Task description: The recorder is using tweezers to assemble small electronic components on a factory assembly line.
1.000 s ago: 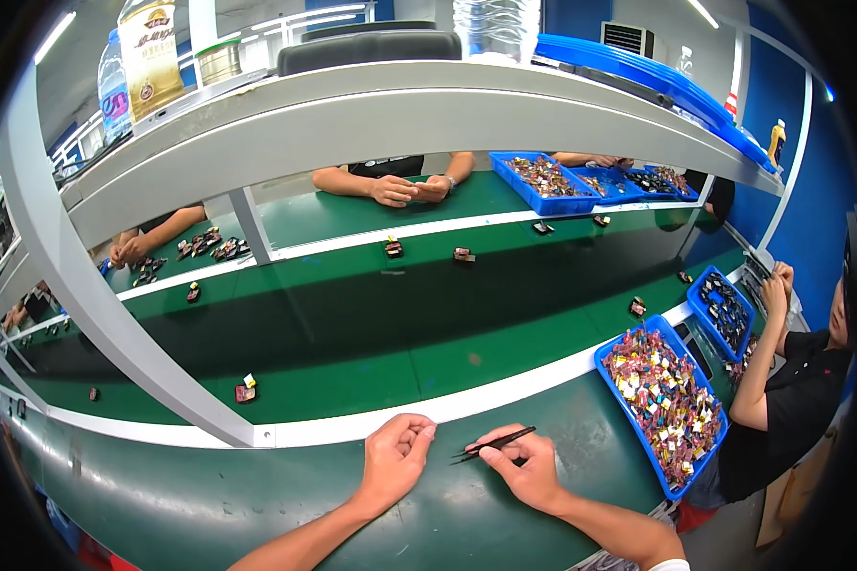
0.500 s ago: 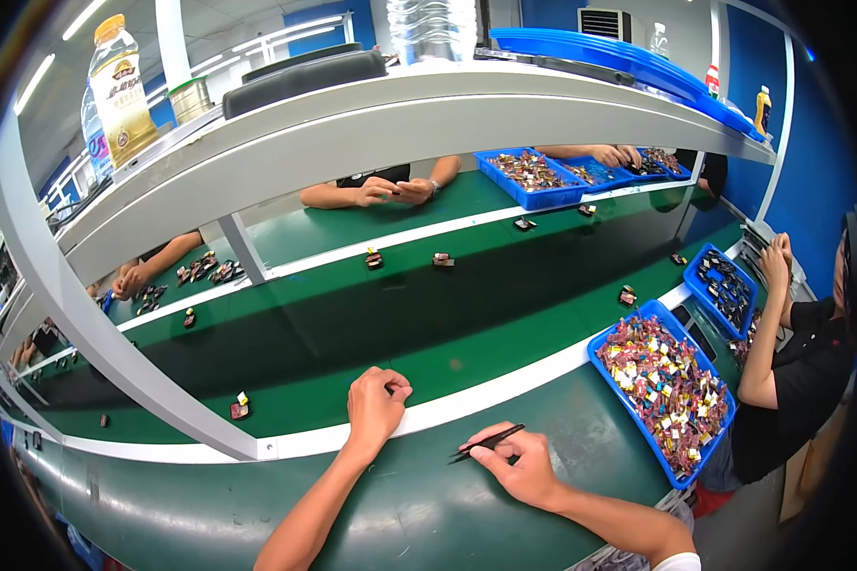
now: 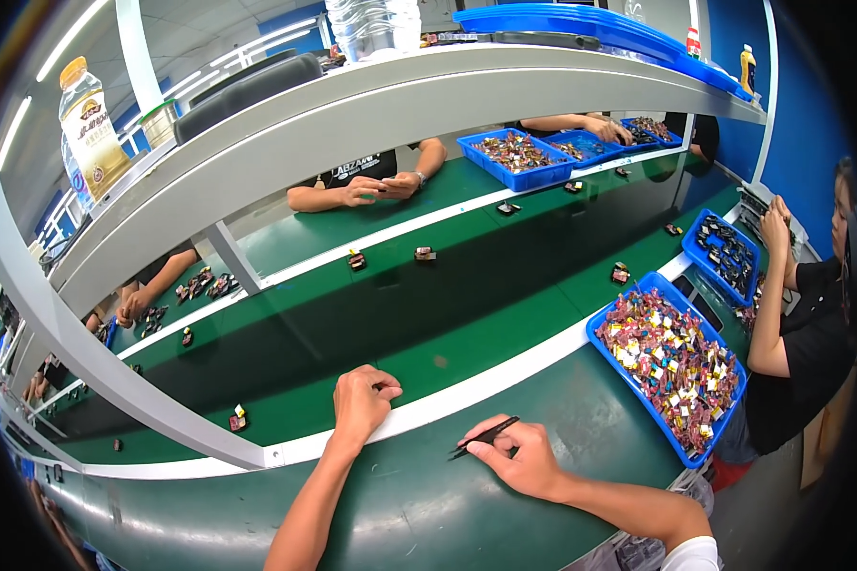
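A pair of black tweezers (image 3: 486, 436) is gripped in my right hand (image 3: 528, 463), its tips pointing left just over the green worktop (image 3: 428, 495). My left hand (image 3: 364, 407) is closed, fingers curled inward, beside the white rail (image 3: 486, 394) at the edge of the green conveyor (image 3: 419, 314). Whatever its fingers hold, if anything, is hidden. To the right of my hands stands a blue tray (image 3: 595, 333) heaped with small reddish parts bearing white and yellow bits (image 3: 671, 366). One such small part (image 3: 238, 419) lies on the conveyor left of my left hand.
Another blue tray (image 3: 703, 274) with black parts stands farther right, near a co-worker (image 3: 814, 305). Co-workers' hands (image 3: 381, 187) work across the conveyor, by blue trays (image 3: 514, 181). A grey shelf (image 3: 352, 114) spans overhead, carrying a bottle (image 3: 95, 133); its post (image 3: 95, 333) rises at left.
The whole view has shifted slightly, so the shelf and trays sit a little differently in it. Both hands keep nearly the same pose, the tweezers still in the right.
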Available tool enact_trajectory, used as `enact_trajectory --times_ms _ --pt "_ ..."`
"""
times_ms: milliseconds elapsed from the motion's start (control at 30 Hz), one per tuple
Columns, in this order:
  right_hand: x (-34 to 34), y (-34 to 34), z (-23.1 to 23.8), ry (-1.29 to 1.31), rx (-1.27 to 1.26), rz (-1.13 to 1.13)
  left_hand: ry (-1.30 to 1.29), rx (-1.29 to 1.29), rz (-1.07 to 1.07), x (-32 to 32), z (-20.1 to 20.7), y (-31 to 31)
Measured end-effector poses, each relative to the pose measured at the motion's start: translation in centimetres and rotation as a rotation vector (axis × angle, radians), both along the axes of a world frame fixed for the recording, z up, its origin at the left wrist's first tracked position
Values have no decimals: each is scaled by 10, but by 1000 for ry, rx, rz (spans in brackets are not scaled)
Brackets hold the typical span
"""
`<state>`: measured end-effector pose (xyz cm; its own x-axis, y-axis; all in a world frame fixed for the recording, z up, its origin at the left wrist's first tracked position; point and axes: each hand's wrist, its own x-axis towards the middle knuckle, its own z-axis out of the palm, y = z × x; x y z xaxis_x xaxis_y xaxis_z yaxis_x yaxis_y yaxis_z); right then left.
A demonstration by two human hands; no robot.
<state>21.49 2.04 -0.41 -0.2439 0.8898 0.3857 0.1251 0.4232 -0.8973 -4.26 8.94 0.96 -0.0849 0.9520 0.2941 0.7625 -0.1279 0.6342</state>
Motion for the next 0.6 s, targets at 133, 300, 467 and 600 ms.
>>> enact_trajectory --times_ms 133,300,467,600 --pt "-2 -1 3 13 -45 -9 62 11 -11 -5 -2 0" --pt "-2 -1 8 -46 -67 39 111 -49 -40 -17 -1 -2" --pt "-1 2 1 13 11 17 78 103 -108 -11 3 -18" --pt "-1 -3 8 -3 -96 34 -540 -81 -155 10 11 -59"
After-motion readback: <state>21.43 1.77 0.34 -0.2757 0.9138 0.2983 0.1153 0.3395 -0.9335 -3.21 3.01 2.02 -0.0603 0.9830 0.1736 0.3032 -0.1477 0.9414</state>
